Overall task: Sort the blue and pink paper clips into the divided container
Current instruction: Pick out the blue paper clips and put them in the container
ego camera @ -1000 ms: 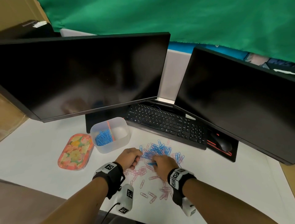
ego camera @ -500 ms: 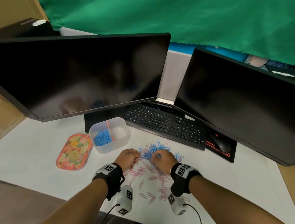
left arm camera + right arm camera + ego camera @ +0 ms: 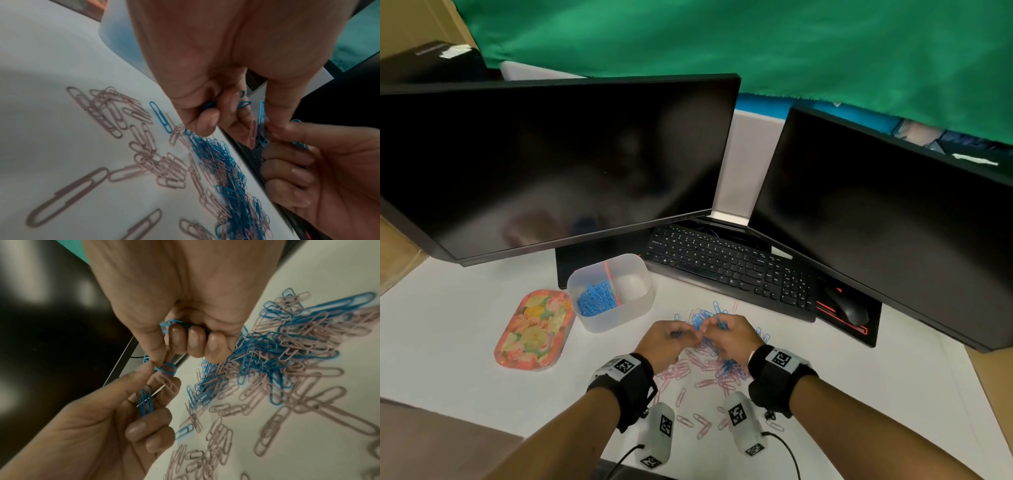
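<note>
Two hands meet above the mixed heap; going from the left, a flowered tray (image 3: pixel 530 330) lies idle on the white desk (image 3: pixel 448 342), and just right of it stands the divided container (image 3: pixel 611 313), its left compartment already heaped with blue paper clips (image 3: pixel 595 298), its right compartment seemingly bare, though the frosted wall hides the floor; next comes the left hand (image 3: pixel 667 337), fingers curled round a small bunch of blue clips (image 3: pixel 211 105) with more pinched at the thumb; the right hand (image 3: pixel 734 334) closes three fingers on its own bundle (image 3: pixel 168 323) while thumb and forefinger pinch one clip (image 3: pixel 166 368) right at the left fingertips (image 3: pixel 144 368); whether it is being passed across or pulled loose I cannot tell. Beneath both hands the pink paper clips (image 3: pixel 688 368) lie tangled with the remaining blue on the desk, near the container. The step looks like gathering blue, with pink untouched; the next move likely calls for merging the bunches in the left hand and carrying them leftward to the blue side, keeping any snagged pink clip (image 3: pixel 252 134) out.
</note>
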`<state>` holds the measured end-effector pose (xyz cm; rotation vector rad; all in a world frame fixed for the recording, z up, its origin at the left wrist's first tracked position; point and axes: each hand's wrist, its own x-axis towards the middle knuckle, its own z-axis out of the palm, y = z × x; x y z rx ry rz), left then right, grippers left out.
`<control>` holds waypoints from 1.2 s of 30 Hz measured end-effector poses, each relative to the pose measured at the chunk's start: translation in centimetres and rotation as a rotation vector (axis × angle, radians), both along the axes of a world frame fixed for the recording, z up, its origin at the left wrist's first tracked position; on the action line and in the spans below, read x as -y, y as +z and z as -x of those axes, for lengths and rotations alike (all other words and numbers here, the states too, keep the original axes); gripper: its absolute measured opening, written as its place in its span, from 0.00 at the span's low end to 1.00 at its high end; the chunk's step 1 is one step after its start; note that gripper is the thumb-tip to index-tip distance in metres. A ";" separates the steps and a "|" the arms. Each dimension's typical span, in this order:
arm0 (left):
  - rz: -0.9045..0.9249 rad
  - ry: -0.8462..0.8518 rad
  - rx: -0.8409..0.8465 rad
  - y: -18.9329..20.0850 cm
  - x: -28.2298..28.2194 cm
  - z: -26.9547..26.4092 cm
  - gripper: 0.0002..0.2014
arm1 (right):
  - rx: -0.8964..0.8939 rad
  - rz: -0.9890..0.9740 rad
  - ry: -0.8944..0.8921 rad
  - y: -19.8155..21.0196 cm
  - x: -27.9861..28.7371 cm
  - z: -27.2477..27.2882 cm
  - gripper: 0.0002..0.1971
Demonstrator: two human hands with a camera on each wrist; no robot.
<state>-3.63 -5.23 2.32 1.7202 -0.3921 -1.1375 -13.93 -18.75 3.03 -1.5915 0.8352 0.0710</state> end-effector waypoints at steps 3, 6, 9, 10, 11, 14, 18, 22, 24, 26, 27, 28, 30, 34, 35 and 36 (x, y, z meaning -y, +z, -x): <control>0.022 0.018 0.055 0.3 0.1 -0.1 0.07 | 0.003 -0.023 -0.042 0.1 0.0 0.0 0.03; -0.008 0.009 0.089 0.3 0.1 -0.1 0.07 | 0.003 -0.075 -0.085 0.2 0.0 0.1 0.05; -0.025 0.047 0.028 0.4 0.2 -0.2 0.07 | 0.014 -0.117 -0.108 0.8 -0.2 0.0 0.06; -0.015 0.086 -0.034 0.4 0.4 -0.3 0.07 | 0.015 -0.131 -0.113 1.1 -0.3 -0.1 0.06; 0.006 0.138 -0.118 0.5 0.6 -0.3 0.08 | 0.019 -0.141 -0.116 1.3 -0.4 -0.3 0.06; 0.084 0.287 -0.412 1.4 1.2 -0.2 0.19 | 0.014 -0.127 -0.077 2.5 -1.1 -1.1 0.05; 0.236 0.380 -0.685 2.8 1.3 -0.1 0.27 | -0.046 0.130 0.125 4.7 -2.1 -2.7 0.06; 0.260 0.451 -0.758 3.7 1.2 -0.1 0.24 | -0.070 0.153 0.107 6.6 -2.5 -3.8 0.07; 0.263 0.456 -0.777 3.9 1.2 0.0 0.24 | -0.052 0.132 0.093 7.4 -2.6 -4.3 0.08; 0.268 0.454 -0.785 4.0 1.3 0.0 0.25 | -0.056 0.235 0.154 7.9 -2.4 -4.8 0.11; 0.282 0.458 -0.796 4.2 1.3 0.0 0.25 | -0.066 0.259 0.178 8.1 -2.4 -4.9 0.13; 0.300 0.469 -0.807 4.2 1.2 -0.2 0.24 | -0.071 0.275 0.194 8.2 -2.3 -5.1 0.14; 0.325 0.490 -0.820 4.3 1.2 -0.5 0.23 | -0.062 0.264 0.196 8.2 -2.0 -5.3 0.14; 0.315 0.574 -0.801 4.7 0.6 -2.2 0.23 | 0.029 0.212 0.034 9.0 -1.2 -5.4 0.11; 0.323 0.603 -0.786 4.9 0.2 -3.0 0.23 | 0.040 0.187 -0.004 9.4 -0.9 -5.2 0.11; 0.342 0.633 -0.766 5.1 -0.3 -3.9 0.24 | 0.048 0.149 -0.030 9.6 -0.6 -4.9 0.11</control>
